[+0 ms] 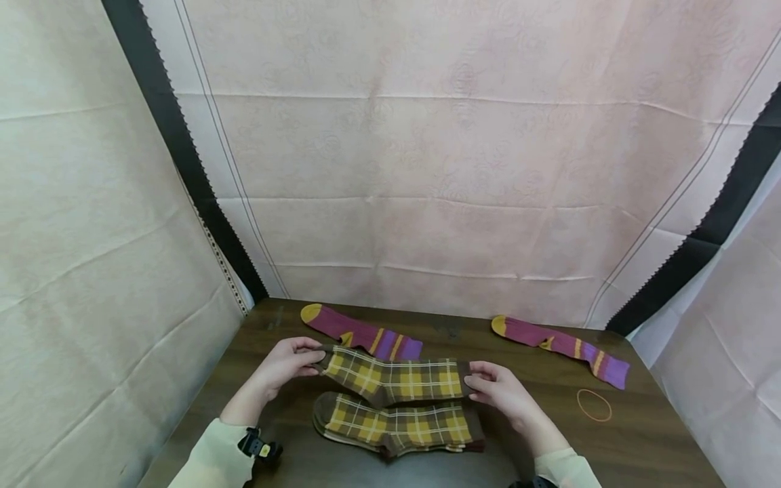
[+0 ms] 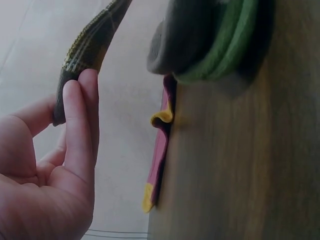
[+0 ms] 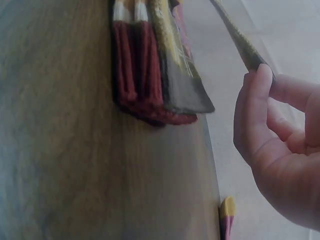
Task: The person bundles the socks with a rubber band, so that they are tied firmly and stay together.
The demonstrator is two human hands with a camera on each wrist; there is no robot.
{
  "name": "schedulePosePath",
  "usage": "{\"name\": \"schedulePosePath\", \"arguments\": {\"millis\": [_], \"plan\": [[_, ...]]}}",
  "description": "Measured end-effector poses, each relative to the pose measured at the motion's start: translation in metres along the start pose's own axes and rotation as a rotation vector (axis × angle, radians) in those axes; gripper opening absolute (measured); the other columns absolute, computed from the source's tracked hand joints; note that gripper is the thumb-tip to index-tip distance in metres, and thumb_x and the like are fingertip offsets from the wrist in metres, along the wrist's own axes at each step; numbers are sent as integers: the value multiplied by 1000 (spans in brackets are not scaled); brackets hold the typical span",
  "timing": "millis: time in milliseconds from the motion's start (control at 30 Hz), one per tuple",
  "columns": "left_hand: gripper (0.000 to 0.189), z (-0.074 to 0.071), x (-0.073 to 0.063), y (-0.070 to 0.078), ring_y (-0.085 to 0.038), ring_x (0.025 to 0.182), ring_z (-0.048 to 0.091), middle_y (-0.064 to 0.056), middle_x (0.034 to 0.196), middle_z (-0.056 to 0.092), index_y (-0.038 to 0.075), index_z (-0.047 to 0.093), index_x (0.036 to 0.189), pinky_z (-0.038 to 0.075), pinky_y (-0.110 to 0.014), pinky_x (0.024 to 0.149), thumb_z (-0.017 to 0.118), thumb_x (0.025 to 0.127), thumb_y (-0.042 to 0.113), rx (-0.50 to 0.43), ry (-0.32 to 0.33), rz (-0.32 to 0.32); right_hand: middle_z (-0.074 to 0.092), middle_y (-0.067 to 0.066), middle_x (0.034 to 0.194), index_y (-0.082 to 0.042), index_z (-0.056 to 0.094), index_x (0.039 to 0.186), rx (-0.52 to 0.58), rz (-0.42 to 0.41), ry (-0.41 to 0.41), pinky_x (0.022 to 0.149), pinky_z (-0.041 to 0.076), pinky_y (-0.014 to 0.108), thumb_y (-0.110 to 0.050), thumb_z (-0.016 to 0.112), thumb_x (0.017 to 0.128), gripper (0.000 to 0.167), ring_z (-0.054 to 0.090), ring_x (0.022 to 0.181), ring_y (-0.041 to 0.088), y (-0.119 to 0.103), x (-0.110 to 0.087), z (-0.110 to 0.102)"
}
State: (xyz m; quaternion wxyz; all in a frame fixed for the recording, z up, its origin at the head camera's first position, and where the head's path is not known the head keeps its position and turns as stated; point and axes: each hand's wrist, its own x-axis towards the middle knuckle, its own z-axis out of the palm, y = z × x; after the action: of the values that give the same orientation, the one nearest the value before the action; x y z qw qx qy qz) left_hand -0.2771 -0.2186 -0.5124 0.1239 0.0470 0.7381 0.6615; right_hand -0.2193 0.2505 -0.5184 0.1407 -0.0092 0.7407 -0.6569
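Observation:
A yellow-and-brown plaid sock (image 1: 421, 381) is stretched level between the two hands above the table. My left hand (image 1: 283, 369) pinches its dark toe end between thumb and fingers. At the other end, my right hand (image 1: 503, 394) pinches the dark cuff. Directly below lies a stack of folded socks (image 1: 421, 428), with a matching plaid sock on top. Green and grey layers of this stack (image 2: 215, 45) show in the left wrist view. Maroon cuffs with white bands (image 3: 137, 65) appear in the right wrist view.
Two maroon socks with yellow toes and purple striped cuffs lie along the table's back, one left of centre (image 1: 360, 332) and one right (image 1: 543, 337). A thin rubber band (image 1: 601, 420) rests near the right side. Pale cloth walls (image 1: 427, 169) enclose the wooden table (image 1: 659, 440).

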Motion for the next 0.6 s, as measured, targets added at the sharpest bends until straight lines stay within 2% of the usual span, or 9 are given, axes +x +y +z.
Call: {"name": "schedulePosePath", "arguments": {"millis": [133, 367, 600], "plan": [[33, 4, -4, 3, -23, 85, 75, -14, 112, 67, -10, 63, 125, 64, -32, 79, 73, 102, 11, 4, -39, 6, 59, 25, 137, 20, 39, 149, -3, 4, -16, 87, 62, 35, -14, 70, 105, 64, 67, 108, 18, 2, -4, -9], [31, 14, -18, 4, -30, 85, 77, -12, 102, 71, -9, 63, 123, 65, -36, 78, 74, 102, 10, 23, -189, 1, 63, 16, 127, 23, 37, 148, -24, 34, -92, 84, 61, 33, -12, 69, 104, 65, 66, 102, 16, 8, -17, -26], [32, 21, -29, 2, -34, 81, 78, -12, 91, 70, -9, 62, 123, 65, -38, 74, 75, 100, 9, 22, -279, -51, 55, 29, 142, 26, 32, 149, -45, 57, -175, 85, 61, 34, -12, 66, 105, 67, 65, 108, 17, 13, -29, -37]]}}
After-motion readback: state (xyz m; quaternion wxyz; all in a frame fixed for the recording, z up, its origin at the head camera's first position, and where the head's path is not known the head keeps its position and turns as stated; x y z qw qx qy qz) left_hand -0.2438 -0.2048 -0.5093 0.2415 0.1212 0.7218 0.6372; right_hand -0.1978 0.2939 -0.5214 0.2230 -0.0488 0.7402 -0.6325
